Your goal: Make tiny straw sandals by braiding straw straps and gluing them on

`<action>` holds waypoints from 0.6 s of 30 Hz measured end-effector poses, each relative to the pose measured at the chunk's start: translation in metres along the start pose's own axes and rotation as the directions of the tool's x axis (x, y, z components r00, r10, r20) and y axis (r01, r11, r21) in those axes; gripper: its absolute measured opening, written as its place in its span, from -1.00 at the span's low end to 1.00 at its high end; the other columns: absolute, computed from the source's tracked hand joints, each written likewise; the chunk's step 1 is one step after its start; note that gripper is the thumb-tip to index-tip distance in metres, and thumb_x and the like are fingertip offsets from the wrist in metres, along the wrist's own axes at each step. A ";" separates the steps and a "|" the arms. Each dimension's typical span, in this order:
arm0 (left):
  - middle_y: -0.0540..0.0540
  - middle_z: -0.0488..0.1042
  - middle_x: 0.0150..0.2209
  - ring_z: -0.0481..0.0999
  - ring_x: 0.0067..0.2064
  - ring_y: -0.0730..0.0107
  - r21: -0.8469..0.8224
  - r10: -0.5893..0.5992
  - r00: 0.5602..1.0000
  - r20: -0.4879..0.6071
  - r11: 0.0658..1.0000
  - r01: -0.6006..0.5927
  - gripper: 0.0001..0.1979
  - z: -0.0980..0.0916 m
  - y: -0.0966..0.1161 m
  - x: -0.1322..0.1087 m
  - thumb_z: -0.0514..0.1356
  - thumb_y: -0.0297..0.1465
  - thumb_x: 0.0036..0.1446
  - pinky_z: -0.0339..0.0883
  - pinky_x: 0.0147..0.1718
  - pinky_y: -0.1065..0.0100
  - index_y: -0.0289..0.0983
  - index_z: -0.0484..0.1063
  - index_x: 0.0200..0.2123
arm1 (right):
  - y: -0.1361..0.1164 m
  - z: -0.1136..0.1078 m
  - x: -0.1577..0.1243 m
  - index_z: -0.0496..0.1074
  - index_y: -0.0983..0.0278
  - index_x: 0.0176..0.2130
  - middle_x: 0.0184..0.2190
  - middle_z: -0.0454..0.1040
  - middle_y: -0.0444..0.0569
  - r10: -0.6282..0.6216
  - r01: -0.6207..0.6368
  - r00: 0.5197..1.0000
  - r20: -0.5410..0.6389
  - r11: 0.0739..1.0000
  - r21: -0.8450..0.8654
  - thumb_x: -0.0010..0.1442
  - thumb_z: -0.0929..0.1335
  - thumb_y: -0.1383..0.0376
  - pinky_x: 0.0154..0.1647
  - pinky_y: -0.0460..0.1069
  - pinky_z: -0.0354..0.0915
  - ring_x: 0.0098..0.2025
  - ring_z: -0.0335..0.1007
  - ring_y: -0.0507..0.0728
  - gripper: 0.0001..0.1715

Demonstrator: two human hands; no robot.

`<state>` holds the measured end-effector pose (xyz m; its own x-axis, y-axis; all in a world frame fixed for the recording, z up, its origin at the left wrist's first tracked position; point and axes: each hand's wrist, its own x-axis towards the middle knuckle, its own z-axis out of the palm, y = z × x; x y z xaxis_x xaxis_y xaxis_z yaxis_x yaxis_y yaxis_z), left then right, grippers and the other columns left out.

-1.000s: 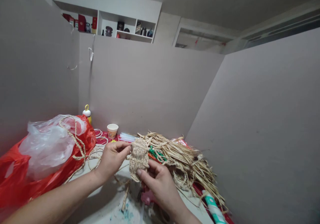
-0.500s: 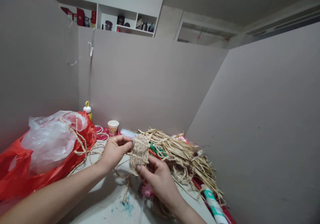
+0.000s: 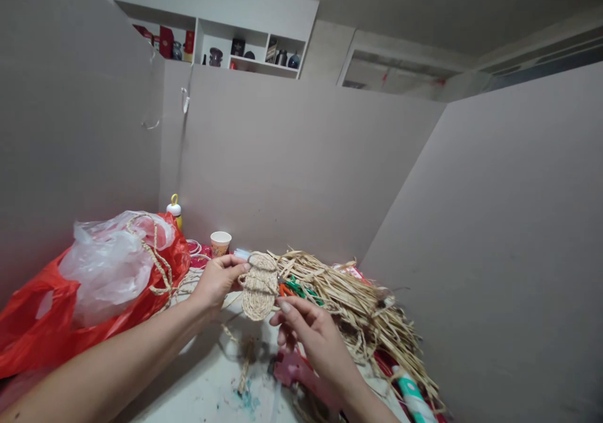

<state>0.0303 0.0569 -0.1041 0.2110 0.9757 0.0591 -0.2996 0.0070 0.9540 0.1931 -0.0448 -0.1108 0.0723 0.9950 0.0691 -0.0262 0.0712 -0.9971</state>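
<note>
A small woven straw piece (image 3: 260,288), shaped like a sandal sole with bands across it, is held up above the white table. My left hand (image 3: 220,283) pinches its upper left edge between thumb and fingers. Just right of its lower end is my right hand (image 3: 306,329), fingers apart and holding nothing. A braided cord end (image 3: 245,366) hangs or lies below the piece. Beneath my right hand shows a pink object (image 3: 289,368), partly hidden.
Dry straw (image 3: 339,291) is heaped at the right, with green and orange handles (image 3: 301,289) beside it. Red and clear plastic bags (image 3: 108,272) fill the left. A paper cup (image 3: 220,243) and a yellow bottle (image 3: 174,210) stand behind. Grey panels (image 3: 292,159) enclose the table.
My right hand has let go of the woven piece and moved slightly right, its fingers opening. The piece now shows its flat face more fully. The view has shifted a little.
</note>
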 end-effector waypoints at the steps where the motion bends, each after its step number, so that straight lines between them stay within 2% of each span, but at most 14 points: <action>1: 0.04 0.42 -0.56 0.36 -0.56 0.56 0.005 -0.010 1.000 -0.014 1.000 0.010 -0.69 -0.002 -0.002 0.004 0.41 -0.27 -0.26 0.24 -0.55 0.49 -0.33 0.45 -0.47 | -0.001 -0.001 0.001 0.46 0.33 -0.32 -0.47 0.50 -0.06 -0.015 0.015 1.000 -0.015 1.000 -0.005 0.05 0.44 -0.06 -0.62 -0.13 0.18 -0.59 0.31 -0.01 -0.51; 6: 0.04 0.41 -0.59 0.35 -0.59 0.54 0.073 -0.049 0.997 -0.058 0.996 0.054 -0.71 -0.019 -0.024 0.025 0.39 -0.28 -0.25 0.23 -0.58 0.47 -0.33 0.43 -0.49 | -0.003 -0.008 0.006 0.47 0.33 -0.40 -0.53 0.48 -0.08 -0.044 0.043 0.998 -0.038 0.998 -0.051 0.05 0.44 -0.05 -0.63 -0.15 0.12 -0.59 0.26 -0.03 -0.53; 12: 0.04 0.39 -0.64 0.34 -0.62 0.50 0.255 -0.033 0.994 -0.100 0.965 0.058 -0.85 -0.038 -0.050 0.043 0.34 -0.42 -0.20 0.25 -0.58 0.43 -0.33 0.42 -0.54 | 0.000 -0.010 0.009 0.46 0.33 -0.40 -0.51 0.50 -0.08 0.013 -0.013 1.000 0.010 0.998 -0.065 0.01 0.47 0.00 -0.63 -0.15 0.13 -0.61 0.25 -0.04 -0.57; 15: -0.01 0.45 -0.59 0.41 -0.55 0.42 0.354 0.032 0.994 -0.107 0.935 0.008 -0.90 -0.040 -0.050 0.045 0.31 -0.49 -0.20 0.30 -0.52 0.39 -0.33 0.47 -0.50 | -0.003 -0.013 0.009 0.43 0.31 -0.40 -0.56 0.44 -0.15 0.001 0.000 1.000 0.009 0.996 -0.094 -0.01 0.49 0.03 -0.61 -0.14 0.13 -0.62 0.22 -0.04 -0.59; 18: -0.07 0.54 -0.39 0.48 -0.33 0.34 0.420 0.187 0.975 -0.121 0.899 -0.120 -0.85 -0.037 -0.039 0.044 0.28 -0.52 -0.16 0.34 -0.32 0.37 -0.30 0.50 -0.41 | -0.005 -0.020 0.008 0.33 0.27 -0.47 -0.65 0.32 -0.22 -0.049 0.054 0.998 0.028 0.982 -0.182 0.09 0.42 -0.01 -0.60 -0.12 0.12 -0.64 0.16 -0.04 -0.57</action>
<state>0.0170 0.1079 -0.1500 0.0372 0.9790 0.2007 0.0963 -0.2034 0.9744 0.2138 -0.0388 -0.1060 0.0458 0.9918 0.1191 0.1597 0.1105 -0.9810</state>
